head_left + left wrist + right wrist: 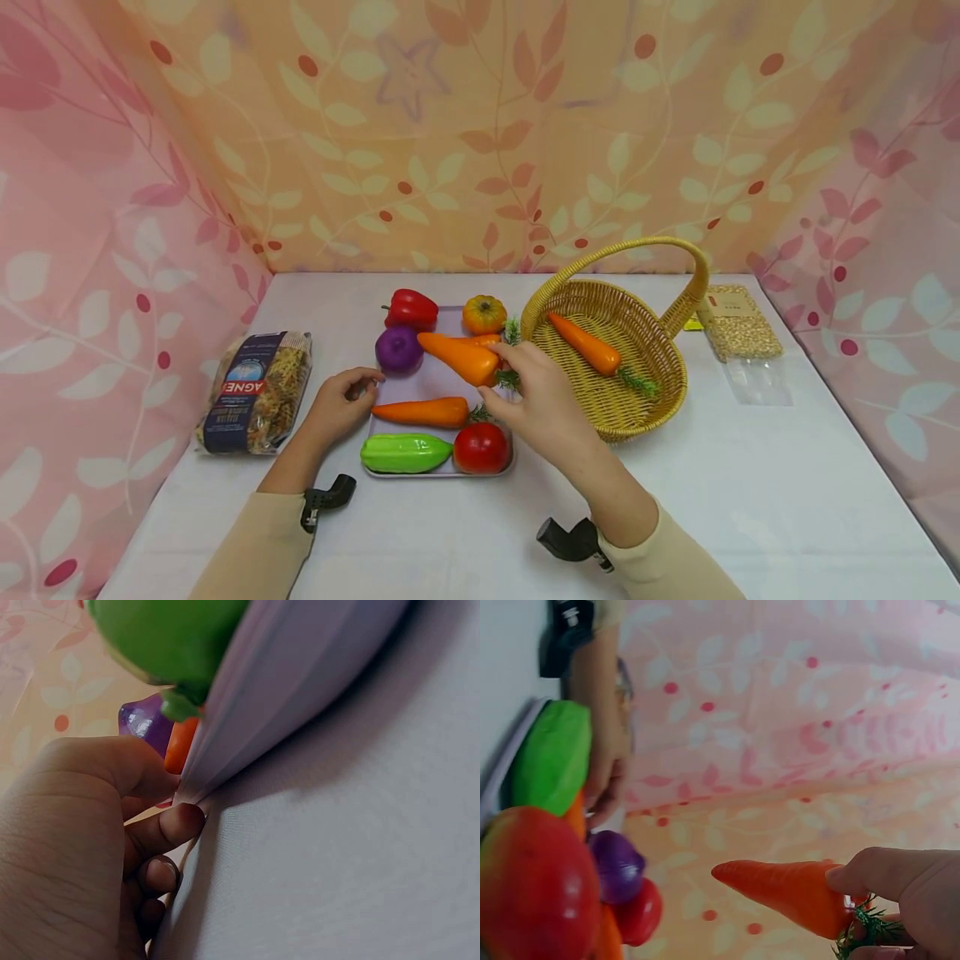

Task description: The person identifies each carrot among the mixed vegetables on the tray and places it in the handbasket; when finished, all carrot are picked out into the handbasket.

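Observation:
My right hand (543, 400) pinches a carrot (465, 358) by its thick leafy end, with its tip pointing left above the lilac tray (442, 386). In the right wrist view that carrot (787, 892) hangs apart from the other vegetables. At the tray's left edge, my left hand (345, 406) pinches the rim between thumb and forefinger, as the left wrist view shows. On the tray lie a second carrot (427, 412), a purple onion-like vegetable (399, 350), a red bell pepper (412, 309), a small pumpkin (484, 314), a green ridged gourd (405, 452) and a tomato (481, 448). Another carrot is partly hidden behind the held one.
Right of the tray stands a wicker basket (667, 387) with a tall arched handle and a carrot (588, 343) inside. A bag of pasta (255, 392) lies at the left, a bag of grain (738, 321) at the far right. Patterned cloth hangs around the table.

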A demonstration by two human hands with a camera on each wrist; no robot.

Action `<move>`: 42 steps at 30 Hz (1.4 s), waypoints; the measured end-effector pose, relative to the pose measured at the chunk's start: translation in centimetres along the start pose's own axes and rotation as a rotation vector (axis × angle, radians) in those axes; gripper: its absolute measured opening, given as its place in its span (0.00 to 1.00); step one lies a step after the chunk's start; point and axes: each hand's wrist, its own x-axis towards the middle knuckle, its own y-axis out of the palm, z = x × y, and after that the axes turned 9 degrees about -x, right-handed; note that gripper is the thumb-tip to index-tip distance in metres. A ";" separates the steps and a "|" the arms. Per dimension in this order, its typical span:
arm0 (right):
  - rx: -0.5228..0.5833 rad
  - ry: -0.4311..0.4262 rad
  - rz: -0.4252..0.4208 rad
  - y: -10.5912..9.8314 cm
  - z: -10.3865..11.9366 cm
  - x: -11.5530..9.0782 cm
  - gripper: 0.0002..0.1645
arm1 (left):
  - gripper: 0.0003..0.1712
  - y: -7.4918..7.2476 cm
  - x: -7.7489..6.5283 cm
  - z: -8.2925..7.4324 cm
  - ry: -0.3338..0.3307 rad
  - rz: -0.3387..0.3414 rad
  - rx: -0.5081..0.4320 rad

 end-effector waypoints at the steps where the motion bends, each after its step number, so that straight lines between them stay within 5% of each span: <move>1: 0.020 -0.014 -0.021 -0.5 0.1 -0.2 0.30 | 0.11 0.0 0.0 0.0 -0.007 0.001 0.003; 9: 0.094 -0.113 -0.182 -4.1 0.3 -1.4 0.29 | 0.11 0.1 -0.1 -0.1 -0.031 0.003 0.010; 20: 0.176 -0.064 -0.317 -8.9 -1.1 -2.9 0.30 | 0.10 0.0 -0.1 -0.3 -0.024 -0.002 0.009; 30: 0.230 0.142 -0.424 -13.3 -3.3 -4.6 0.33 | 0.10 0.0 0.0 -0.2 -0.012 -0.004 0.010; 36: 0.483 0.123 -0.534 -15.2 -5.3 -5.8 0.32 | 0.11 0.0 -0.1 -0.1 -0.015 -0.002 0.006; 42: 0.356 0.284 -0.562 -17.3 -6.9 -7.3 0.33 | 0.10 0.0 -0.2 -0.1 -0.023 -0.003 -0.007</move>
